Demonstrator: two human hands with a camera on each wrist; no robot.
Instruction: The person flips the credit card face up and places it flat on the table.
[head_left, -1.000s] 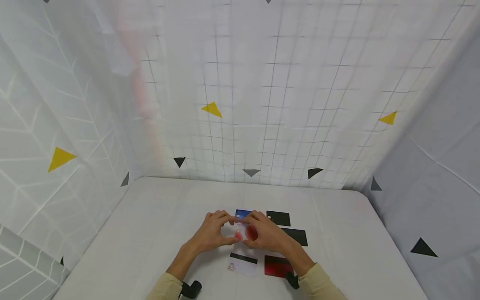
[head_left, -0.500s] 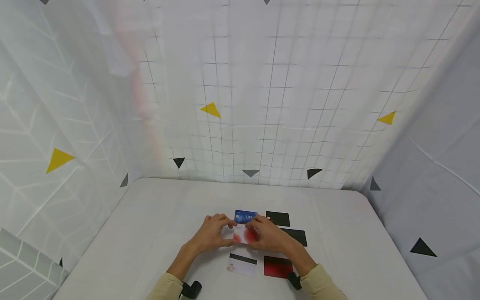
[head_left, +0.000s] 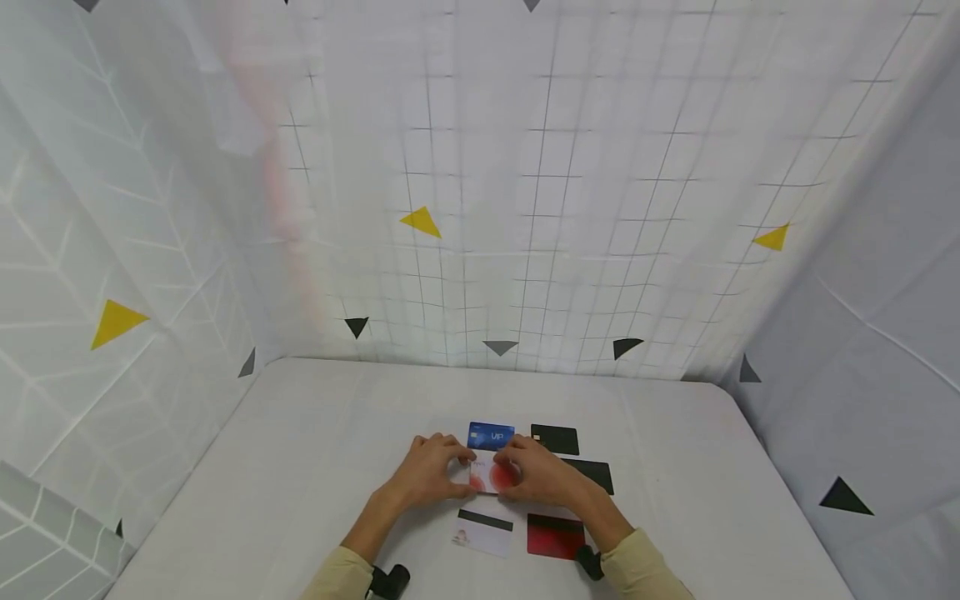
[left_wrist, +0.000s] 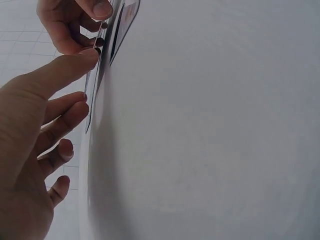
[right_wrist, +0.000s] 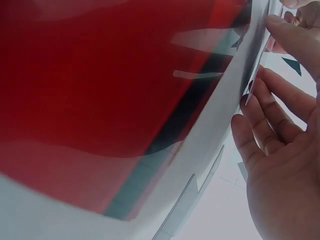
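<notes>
A white plastic card with red circles [head_left: 486, 473] lies between my two hands, at or just above the tabletop. My left hand [head_left: 429, 473] pinches its left edge with thumb and fingertips. At the opposite edge, my right hand [head_left: 542, 473] pinches it the same way. The left wrist view shows the card edge-on, with the left thumb [left_wrist: 70, 72] against its near side. In the right wrist view the right fingers [right_wrist: 272, 117] are bent behind the card. Just beyond it is a blue VIP card [head_left: 489, 436]. Nearer me lies a white card with a black stripe [head_left: 482, 537].
Right of centre lie a black card with a chip [head_left: 557, 439], a second dark card [head_left: 594, 475] partly under the right wrist, and a red card with a dark stripe [head_left: 551, 537]. White curtains [head_left: 480, 208] enclose the white table [head_left: 315, 433].
Both hands have drawn the white card with red circles slightly toward me, off the blue card, whose VIP lettering now shows. The other cards lie as before.
</notes>
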